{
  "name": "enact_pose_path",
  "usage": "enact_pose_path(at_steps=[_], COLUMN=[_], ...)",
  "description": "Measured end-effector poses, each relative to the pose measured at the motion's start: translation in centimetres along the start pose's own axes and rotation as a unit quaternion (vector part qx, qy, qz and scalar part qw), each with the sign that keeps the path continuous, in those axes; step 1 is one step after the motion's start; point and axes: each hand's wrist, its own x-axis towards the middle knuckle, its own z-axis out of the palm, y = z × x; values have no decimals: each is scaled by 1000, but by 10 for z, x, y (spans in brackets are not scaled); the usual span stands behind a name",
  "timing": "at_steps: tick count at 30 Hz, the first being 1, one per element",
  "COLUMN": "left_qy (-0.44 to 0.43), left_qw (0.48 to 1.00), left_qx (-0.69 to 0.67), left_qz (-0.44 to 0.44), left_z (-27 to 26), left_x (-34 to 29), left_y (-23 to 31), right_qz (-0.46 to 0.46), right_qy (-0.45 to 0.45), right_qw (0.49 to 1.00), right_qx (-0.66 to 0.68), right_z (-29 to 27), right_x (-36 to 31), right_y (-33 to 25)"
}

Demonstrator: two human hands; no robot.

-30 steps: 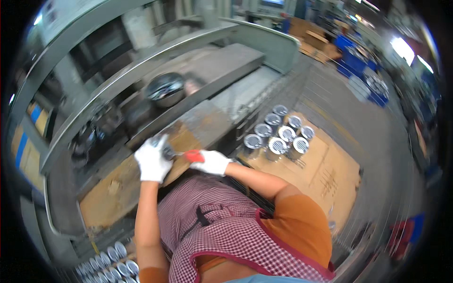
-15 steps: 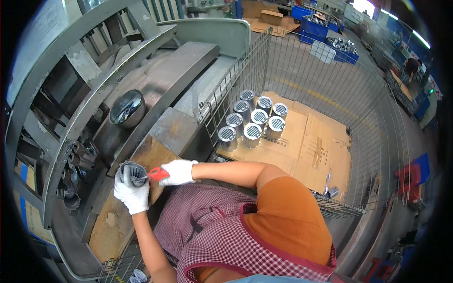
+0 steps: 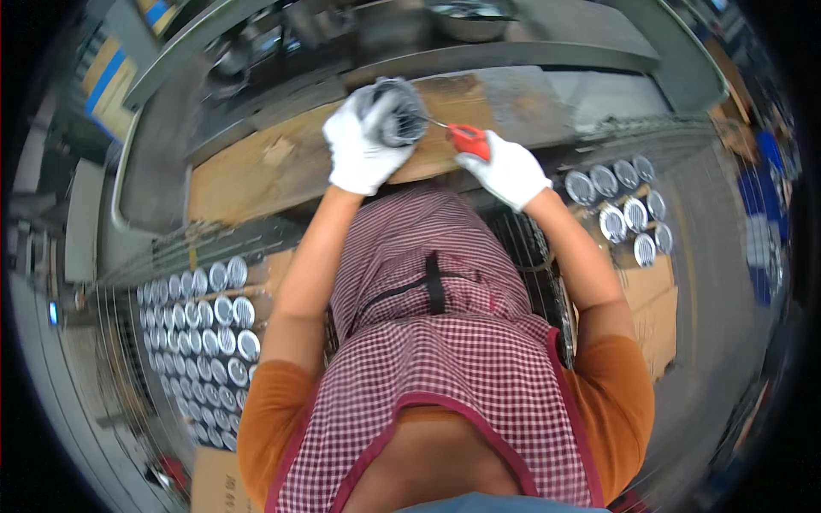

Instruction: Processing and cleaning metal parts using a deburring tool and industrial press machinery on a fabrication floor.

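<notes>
My gloved left hand (image 3: 355, 160) is wrapped around a dull grey metal cylinder (image 3: 402, 122) with thin fins inside its open end. The cylinder is held tilted just above the worn wooden board (image 3: 239, 184), its finned mouth toward the right. In my gloved right hand (image 3: 511, 175) is a red-handled tool (image 3: 469, 140) with a thin metal shaft. The shaft points left and its tip reaches the cylinder's open mouth; whether it touches the fins cannot be made out.
Behind the board runs a metal machine ledge with a metal bowl (image 3: 472, 27) of small pieces. Shiny finned cylinders stand in rows at my left (image 3: 205, 342). Several more cylinders (image 3: 635, 215) stand on cardboard (image 3: 637, 299) at my right, beside wire mesh.
My view has swung left, so the board now lies straight ahead and the rows at left show. Both hands keep their holds; the red handle now sits slightly farther from the cylinder.
</notes>
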Motion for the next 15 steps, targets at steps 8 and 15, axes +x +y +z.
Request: enact_pose_path(at_steps=[8,15], left_qy=[61,96], left_qw=[998,995], left_qx=[4,-19], left_qz=[6,-25], left_z=[2,6], left_x=[-11,-18], left_y=[-9,-19], right_qz=[-29,-45], right_qy=[-60,17], right_qw=[997,998], right_qx=[34,-43], right_z=[-6,4], right_x=[-12,2], right_y=[-25,-49])
